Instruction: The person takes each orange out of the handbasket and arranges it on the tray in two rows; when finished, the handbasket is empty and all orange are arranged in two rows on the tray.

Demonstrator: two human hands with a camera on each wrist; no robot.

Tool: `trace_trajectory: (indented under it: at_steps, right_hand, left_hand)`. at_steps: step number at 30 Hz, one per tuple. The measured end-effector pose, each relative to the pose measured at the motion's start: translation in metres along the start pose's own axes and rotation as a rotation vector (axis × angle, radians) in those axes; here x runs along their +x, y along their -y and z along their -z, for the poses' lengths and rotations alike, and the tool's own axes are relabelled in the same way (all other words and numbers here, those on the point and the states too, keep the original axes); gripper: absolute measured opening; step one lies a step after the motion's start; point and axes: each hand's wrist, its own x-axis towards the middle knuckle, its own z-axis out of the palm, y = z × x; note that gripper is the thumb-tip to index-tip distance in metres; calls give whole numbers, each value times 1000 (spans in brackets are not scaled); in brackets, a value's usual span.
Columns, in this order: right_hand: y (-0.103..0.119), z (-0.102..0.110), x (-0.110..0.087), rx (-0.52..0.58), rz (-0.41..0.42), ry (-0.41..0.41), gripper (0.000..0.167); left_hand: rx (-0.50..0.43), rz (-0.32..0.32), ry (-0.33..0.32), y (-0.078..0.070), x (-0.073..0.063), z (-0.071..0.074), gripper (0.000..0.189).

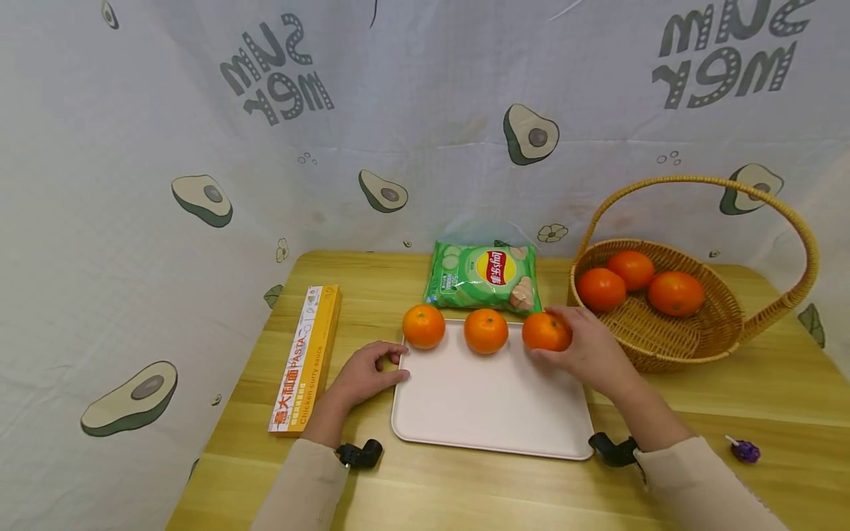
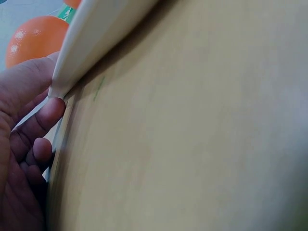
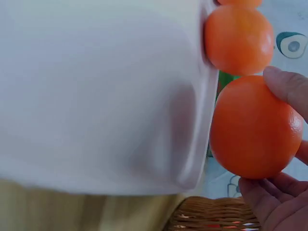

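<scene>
A pale pink tray (image 1: 491,402) lies on the wooden table. My left hand (image 1: 367,375) is at its left rim; in the left wrist view the thumb and index finger pinch the tray's edge (image 2: 79,53). At the tray's far right corner my right hand (image 1: 593,348) grips an orange (image 1: 546,332) between thumb and fingers. Two more oranges sit along the far edge, one in the middle (image 1: 485,331) and one at the left corner (image 1: 423,326). The right wrist view shows the held orange (image 3: 255,127) close beside the middle one.
Behind the tray lies a green chip bag (image 1: 485,276). A wicker basket (image 1: 713,350) with three orange-red fruits (image 1: 676,293) stands at the right, its tall handle arching upward. A pasta box (image 1: 305,359) lies left, and a small purple object (image 1: 745,450) lies at the right.
</scene>
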Motion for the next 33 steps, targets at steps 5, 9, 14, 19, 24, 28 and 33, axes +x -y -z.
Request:
trace_trajectory:
  at_steps: [5,9,14,19,24,28,33]
  right_hand:
    - [-4,-7,-3,2,-3,-26,79]
    - [-7,-10,-5,26,-17,-33,79]
    - [-11,-12,-7,61,-36,-36,80]
    - [-15,-14,-8,69,-39,-50,79]
    - [-17,-13,-10,76,-41,-58,78]
    - [-18,-13,-10,79,-38,-58,77]
    - [-19,-12,-10,81,-31,-50,77]
  left_hand:
    - [5,-5,-2,-1,0,0,34]
    - [-4,-13,-5,-2,-1,1,34]
    - [-2,-4,-6,0,-1,0,33]
    - [-11,5,-11,1,-1,-1,33]
    - [-16,3,-12,0,-2,-1,33]
    - [-17,0,-12,-1,-2,-1,33]
    - [-18,-17,-8,-1,-1,-2,33]
